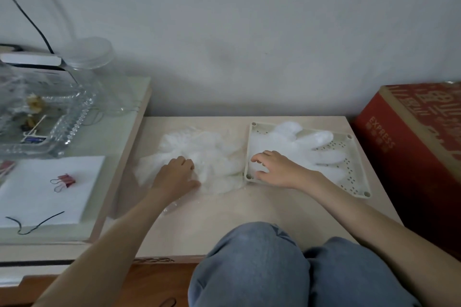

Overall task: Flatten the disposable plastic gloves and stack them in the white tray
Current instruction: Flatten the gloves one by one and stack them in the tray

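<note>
The left grip [178,172] is resting on a fluffy pile of gloves [212,154] made of see-through plastic. Its fingers are curling down into the pile and holding some of the plastic, and its thumb is lying along the near side. The pile is sitting on the pale desk [224,219], just beside the left side of the white tray [360,169] and touching it.

The right grip [274,169] is reaching over the near left corner of the tray. Its fingers are bending like a claw, with a gap between them and the thumb. The fingertips are touching the flat glove [299,144] that is lying inside the tray. I cannot tell if this grip is pinching the glove or only pressing on it. The flat glove is spreading its fingers toward the far right corner of the tray. The tray has little holes in its floor.

The person is sitting close, and two knees in blue jeans [249,269] are showing at the bottom. A big red box [411,144] is standing to the right of the desk. On the left, a lower table is carrying a glass dish [50,119], a clear jar [92,57], and a white sheet [37,194] with a red clip [63,180] lying on it.
</note>
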Demonstrator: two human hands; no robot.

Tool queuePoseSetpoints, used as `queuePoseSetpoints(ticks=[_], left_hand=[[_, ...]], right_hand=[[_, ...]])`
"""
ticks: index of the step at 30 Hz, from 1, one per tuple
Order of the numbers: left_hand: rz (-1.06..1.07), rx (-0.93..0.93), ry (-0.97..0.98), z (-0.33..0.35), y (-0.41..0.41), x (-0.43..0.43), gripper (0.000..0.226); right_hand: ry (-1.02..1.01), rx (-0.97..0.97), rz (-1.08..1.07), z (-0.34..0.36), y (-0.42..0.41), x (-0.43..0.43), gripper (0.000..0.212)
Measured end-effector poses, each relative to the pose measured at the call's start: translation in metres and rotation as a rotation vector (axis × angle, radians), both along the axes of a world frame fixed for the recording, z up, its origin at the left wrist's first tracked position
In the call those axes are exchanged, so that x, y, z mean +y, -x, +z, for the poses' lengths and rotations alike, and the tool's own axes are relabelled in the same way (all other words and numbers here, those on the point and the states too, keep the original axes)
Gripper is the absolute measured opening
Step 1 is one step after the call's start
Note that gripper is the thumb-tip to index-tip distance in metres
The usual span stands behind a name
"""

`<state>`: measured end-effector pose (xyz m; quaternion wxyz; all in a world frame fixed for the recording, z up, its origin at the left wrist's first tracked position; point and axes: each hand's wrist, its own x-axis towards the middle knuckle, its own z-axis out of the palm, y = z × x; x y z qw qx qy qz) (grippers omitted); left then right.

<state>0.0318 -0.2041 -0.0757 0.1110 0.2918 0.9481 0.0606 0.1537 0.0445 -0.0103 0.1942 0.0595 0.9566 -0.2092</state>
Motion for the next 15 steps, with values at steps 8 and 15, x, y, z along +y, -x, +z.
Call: queuePoseSetpoints(ticks=[8, 15], left_hand=[[0.003, 0.095, -0.097, -0.002, 0.004, 0.001, 0.016], [-0.004, 0.309, -0.51, 0.027, -0.003, 0.022, 0.017]], right_hand=[[0.046, 0.002, -0.002, -0.006, -0.001, 0.003, 0.047], [0.682, -0.035, -0.331, -0.003, 0.005, 0.0, 0.037]])
